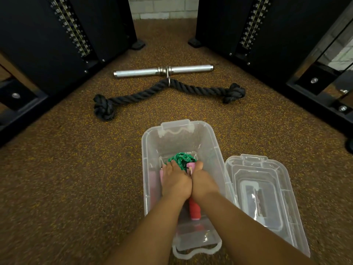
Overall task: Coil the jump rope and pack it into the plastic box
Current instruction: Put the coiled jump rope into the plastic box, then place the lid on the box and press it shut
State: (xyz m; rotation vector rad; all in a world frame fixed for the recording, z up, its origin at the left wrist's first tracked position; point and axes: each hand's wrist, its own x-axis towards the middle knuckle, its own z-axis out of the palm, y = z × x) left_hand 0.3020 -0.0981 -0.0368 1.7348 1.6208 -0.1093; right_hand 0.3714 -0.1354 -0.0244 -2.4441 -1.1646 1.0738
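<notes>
The clear plastic box [150, 148] stands open on the speckled gym floor, just below the middle of the head view. Inside it lies the jump rope: a bundle of coiled green cord [181, 159] and pink-red handles [194, 210]. My left hand [174, 181] and my right hand [202, 182] are both down in the box, side by side, pressed over the handles just behind the green coil. Both hands hide most of the handles. The fingers curl around them, touching the cord.
The box's clear lid [267, 199] lies on the floor, touching the box's right side. Farther off rest a black knotted triceps rope [168, 90] and a short steel bar [162, 71]. Black weight-stack machines [57, 44] flank the floor left and right.
</notes>
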